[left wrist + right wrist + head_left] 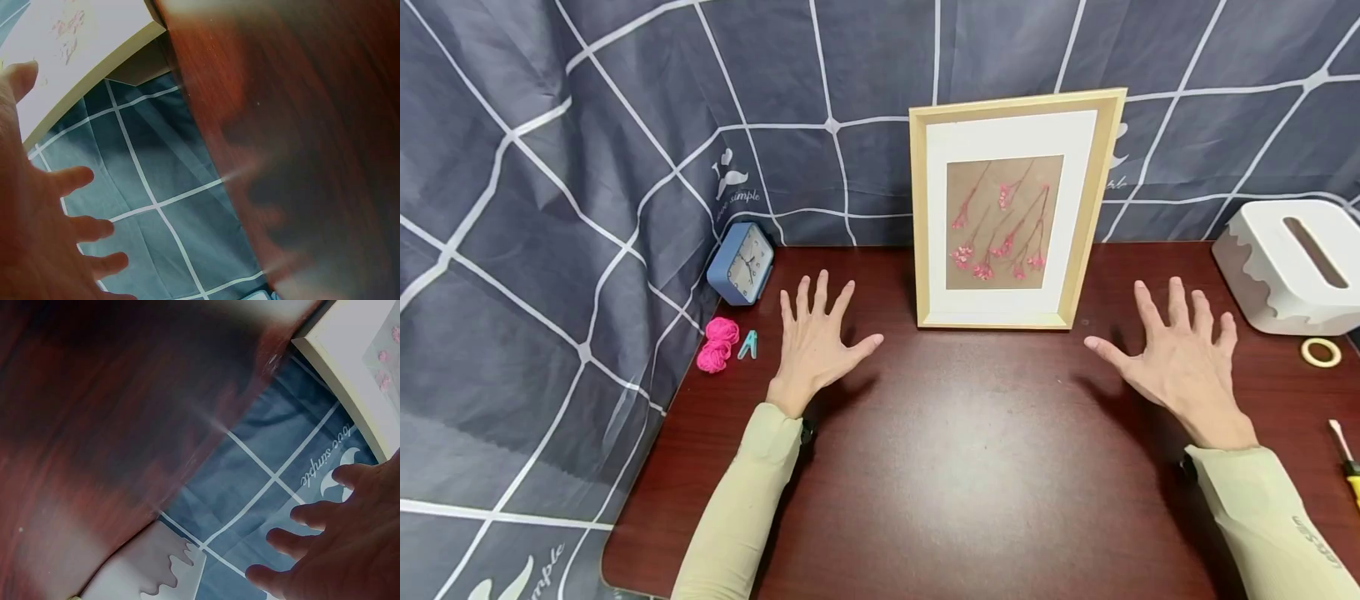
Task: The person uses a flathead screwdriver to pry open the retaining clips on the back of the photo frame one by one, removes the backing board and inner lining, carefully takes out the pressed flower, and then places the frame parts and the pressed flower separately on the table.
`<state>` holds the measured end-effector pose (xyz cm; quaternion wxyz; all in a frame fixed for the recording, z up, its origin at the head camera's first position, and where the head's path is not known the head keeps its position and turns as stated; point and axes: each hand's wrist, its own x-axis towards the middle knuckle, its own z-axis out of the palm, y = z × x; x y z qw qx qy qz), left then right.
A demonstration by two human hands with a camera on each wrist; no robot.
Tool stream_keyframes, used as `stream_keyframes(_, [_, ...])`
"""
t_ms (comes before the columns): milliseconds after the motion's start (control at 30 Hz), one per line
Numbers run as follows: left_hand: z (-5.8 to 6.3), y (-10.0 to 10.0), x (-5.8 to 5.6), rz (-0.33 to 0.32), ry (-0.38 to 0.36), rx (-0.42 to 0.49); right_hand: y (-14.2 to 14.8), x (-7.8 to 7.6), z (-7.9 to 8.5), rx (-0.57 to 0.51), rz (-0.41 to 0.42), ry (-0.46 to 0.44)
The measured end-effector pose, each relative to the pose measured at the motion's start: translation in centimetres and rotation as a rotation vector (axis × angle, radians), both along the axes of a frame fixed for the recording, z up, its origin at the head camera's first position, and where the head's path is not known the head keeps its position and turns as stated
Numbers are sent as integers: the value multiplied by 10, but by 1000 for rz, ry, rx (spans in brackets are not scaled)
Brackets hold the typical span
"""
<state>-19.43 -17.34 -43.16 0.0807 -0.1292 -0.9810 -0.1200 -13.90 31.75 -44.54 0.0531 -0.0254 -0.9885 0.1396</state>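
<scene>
Both hands hover over the dark red table with fingers spread and nothing held. My left hand (pixel 814 346) is left of centre, nearest to a turquoise clothes peg (pixel 748 345), a pink yarn skein (pixel 718 343) and a blue alarm clock (pixel 742 263). My right hand (pixel 1183 367) is on the right, between a picture frame (pixel 917 208) and a white tissue box (pixel 1292 250). The frame has a light wood border and pressed pink flowers, and leans upright at the back. In the left wrist view, the fingers (pixel 94 229) spread below the frame's edge (pixel 94 87).
A cream ring (pixel 1321 352) lies in front of the tissue box. At the right edge is a screwdriver (pixel 1351 475) with a yellow and black handle, partly cut off. A dark grid-patterned curtain (pixel 880 67) hangs behind the table (pixel 970 492) and along its left side.
</scene>
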Motion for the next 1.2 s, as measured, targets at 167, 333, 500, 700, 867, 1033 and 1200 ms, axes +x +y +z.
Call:
stream_keyframes(167, [0, 1, 1, -21, 55, 33, -1, 3, 0, -21, -5, 7])
stream_keyframes(333, [1, 4, 2, -36, 129, 82, -4, 5, 4, -51, -16, 21])
stream_keyframes(500, [3, 9, 3, -78, 200, 232, -8, 7, 10, -131, -5, 118])
stream_keyframes(700, [3, 17, 2, -143, 250, 529, -15, 5, 22, -230, 48, 226])
stream_keyframes(867, [7, 28, -5, -187, 218, 774, -21, -3, 35, -328, 126, 352])
stream_keyframes(1033, [15, 40, -17, -117, 118, 963, -25, -17, 46, -460, 116, 341])
stream_keyframes(1200, [18, 51, -37, -80, 1, 949, -23, -38, 53, -468, 65, 243])
